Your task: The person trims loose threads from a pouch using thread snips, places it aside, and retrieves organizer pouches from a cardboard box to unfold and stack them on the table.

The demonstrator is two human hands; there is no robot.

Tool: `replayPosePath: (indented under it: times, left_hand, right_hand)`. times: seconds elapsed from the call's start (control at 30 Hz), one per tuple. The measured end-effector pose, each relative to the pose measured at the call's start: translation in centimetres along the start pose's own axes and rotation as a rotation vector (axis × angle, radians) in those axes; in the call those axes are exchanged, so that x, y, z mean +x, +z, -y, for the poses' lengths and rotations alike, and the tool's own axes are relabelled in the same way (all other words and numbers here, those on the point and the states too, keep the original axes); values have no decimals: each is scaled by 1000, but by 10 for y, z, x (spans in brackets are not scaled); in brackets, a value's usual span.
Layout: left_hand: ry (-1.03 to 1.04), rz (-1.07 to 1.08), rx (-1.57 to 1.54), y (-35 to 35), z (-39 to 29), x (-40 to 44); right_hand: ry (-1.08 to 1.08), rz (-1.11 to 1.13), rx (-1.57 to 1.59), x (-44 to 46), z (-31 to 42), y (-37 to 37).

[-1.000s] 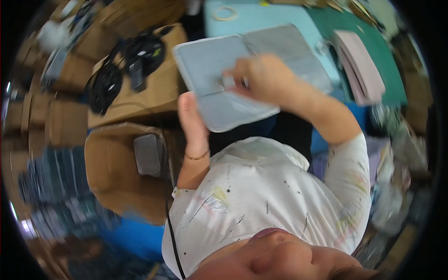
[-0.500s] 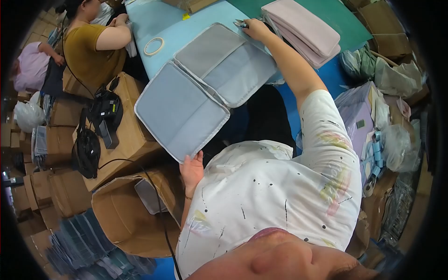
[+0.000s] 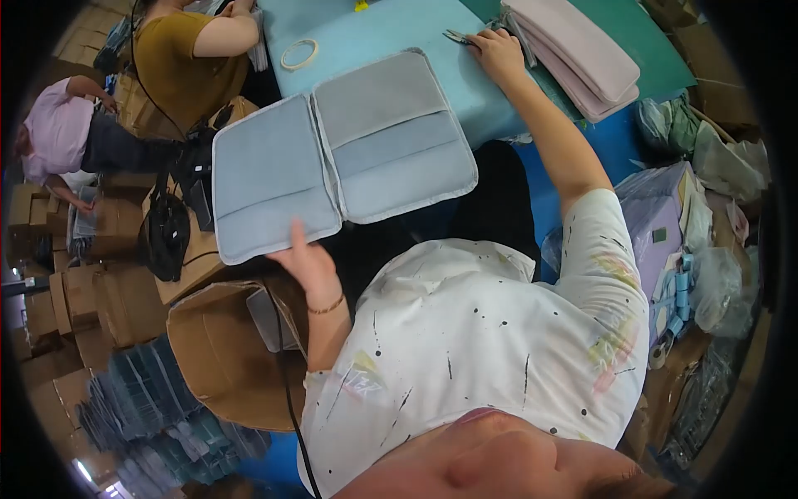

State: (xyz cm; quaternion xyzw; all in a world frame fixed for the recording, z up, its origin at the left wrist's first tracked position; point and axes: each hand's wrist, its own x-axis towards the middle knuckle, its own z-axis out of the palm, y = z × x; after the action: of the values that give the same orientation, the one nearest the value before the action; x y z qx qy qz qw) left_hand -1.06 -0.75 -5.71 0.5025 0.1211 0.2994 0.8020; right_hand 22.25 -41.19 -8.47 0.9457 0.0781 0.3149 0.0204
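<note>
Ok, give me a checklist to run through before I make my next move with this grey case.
1. Case opened out: ok, both halves show their inner pockets.
2. Case fully on the table: not ok, the left half hangs past the edge.
3. Left hand at the case: ok, a finger lies over its lower left part.
4. Snips clear of the case: ok, the blades are apart from it.
5. Snips let go: cannot tell, the right hand covers the handles.
6. Loose threads gone: cannot tell, too small to see.
</note>
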Motion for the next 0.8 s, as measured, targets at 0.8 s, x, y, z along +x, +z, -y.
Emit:
replayPosePath:
  times: [0.8]
  left_hand:
    - [615, 1280, 948, 57, 3, 0]
  right_hand:
    - [799, 99, 1647, -155, 158, -97]
